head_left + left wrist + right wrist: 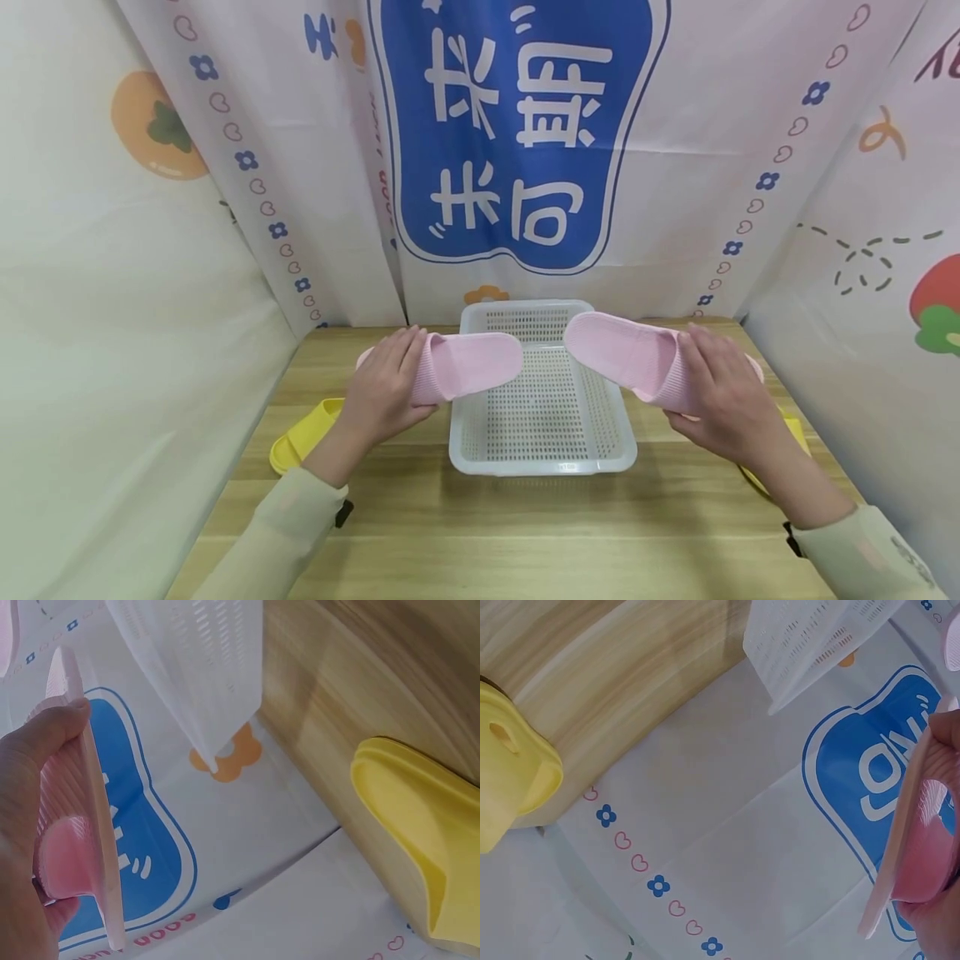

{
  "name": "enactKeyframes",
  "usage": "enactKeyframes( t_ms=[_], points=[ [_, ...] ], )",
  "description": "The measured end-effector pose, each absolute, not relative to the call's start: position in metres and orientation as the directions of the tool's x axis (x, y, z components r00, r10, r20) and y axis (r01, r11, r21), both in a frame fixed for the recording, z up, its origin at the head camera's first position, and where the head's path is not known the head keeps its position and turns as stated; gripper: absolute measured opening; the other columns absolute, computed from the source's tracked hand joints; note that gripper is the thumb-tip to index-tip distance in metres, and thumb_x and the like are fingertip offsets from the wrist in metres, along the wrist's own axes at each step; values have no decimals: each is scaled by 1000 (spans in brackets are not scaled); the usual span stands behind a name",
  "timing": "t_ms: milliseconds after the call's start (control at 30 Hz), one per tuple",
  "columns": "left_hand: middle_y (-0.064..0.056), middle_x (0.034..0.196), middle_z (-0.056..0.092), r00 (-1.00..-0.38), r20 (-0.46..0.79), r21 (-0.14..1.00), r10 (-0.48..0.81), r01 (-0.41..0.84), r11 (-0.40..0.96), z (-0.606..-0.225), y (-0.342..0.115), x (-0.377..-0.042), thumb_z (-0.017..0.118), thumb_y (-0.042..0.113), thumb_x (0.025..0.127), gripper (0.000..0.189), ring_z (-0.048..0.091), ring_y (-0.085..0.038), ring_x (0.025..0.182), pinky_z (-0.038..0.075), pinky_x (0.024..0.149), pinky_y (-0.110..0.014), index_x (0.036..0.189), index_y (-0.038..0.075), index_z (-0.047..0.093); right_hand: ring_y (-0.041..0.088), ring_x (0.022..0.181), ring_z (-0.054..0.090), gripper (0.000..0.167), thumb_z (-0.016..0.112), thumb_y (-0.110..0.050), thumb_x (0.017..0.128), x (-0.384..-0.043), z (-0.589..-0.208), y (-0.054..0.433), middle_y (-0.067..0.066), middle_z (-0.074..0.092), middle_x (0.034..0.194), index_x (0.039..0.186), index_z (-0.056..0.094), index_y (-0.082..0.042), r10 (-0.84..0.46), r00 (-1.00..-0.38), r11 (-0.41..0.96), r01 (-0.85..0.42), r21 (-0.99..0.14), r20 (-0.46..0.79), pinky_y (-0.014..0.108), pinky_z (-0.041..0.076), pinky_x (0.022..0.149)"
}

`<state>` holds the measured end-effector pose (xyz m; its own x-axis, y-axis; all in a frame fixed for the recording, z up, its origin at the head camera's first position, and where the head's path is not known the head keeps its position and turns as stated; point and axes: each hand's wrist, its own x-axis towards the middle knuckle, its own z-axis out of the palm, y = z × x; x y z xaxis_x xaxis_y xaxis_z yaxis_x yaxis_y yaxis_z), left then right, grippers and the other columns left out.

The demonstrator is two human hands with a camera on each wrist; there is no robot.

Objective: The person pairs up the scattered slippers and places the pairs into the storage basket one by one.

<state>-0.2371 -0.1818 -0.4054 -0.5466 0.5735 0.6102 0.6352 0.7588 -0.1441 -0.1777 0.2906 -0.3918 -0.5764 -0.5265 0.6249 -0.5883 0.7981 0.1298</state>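
A pink slipper (480,363) is gripped across its strap by my left hand (386,379), its open end pointing inward over the left part of the white basket (542,468). My right hand (723,392) grips a matching pink slipper (618,346) by the strap, with that end overlapping the basket's right rim in the head view. In the left wrist view the thumb presses along the edge of the left pink slipper (101,802). The right wrist view shows the right pink slipper (904,847) edge-on, fingers around its strap.
On the wooden table (525,542) one yellow slipper (303,433) lies at the left, partly behind my left forearm. Another yellow slipper (517,761) lies at the right, mostly hidden by my right arm in the head view. Printed cloth walls (690,208) enclose the table's back and sides.
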Motion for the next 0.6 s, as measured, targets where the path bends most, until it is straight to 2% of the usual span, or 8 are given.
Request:
enactKeyframes(
  t_ms=[100,267,400,600],
  points=[
    [-24,138,48,-539,611,-146,580,643,752,-404,-179,-239,86,45,63,107,47,-39,125,39,104,-52,144,-4,37,49,121,41,103,81,-22,53,-180,-390,287,32,42,136,139,37,12,-544,-548,784,-601,153,635,60,34,105],
    [-24,137,49,-521,616,-154,591,656,739,-402,-174,-241,85,43,64,103,48,-39,125,39,104,-52,142,-4,40,49,120,43,100,79,-23,52,-182,-387,282,32,43,135,137,38,12,-564,-500,759,-628,174,657,66,39,97],
    [-23,137,49,-505,622,-164,598,663,730,-400,-170,-242,86,43,63,102,48,-39,124,40,103,-53,141,-5,42,49,120,43,101,80,-24,52,-184,-385,277,32,43,135,137,38,11,-569,-492,754,-631,180,659,67,38,96],
    [-22,137,50,-498,612,-181,614,667,722,-399,-163,-244,85,43,63,100,48,-39,124,40,104,-52,140,-4,42,48,122,42,103,84,-23,52,-184,-384,269,30,42,137,138,38,10,-573,-501,755,-631,179,648,64,36,101]
  ],
)
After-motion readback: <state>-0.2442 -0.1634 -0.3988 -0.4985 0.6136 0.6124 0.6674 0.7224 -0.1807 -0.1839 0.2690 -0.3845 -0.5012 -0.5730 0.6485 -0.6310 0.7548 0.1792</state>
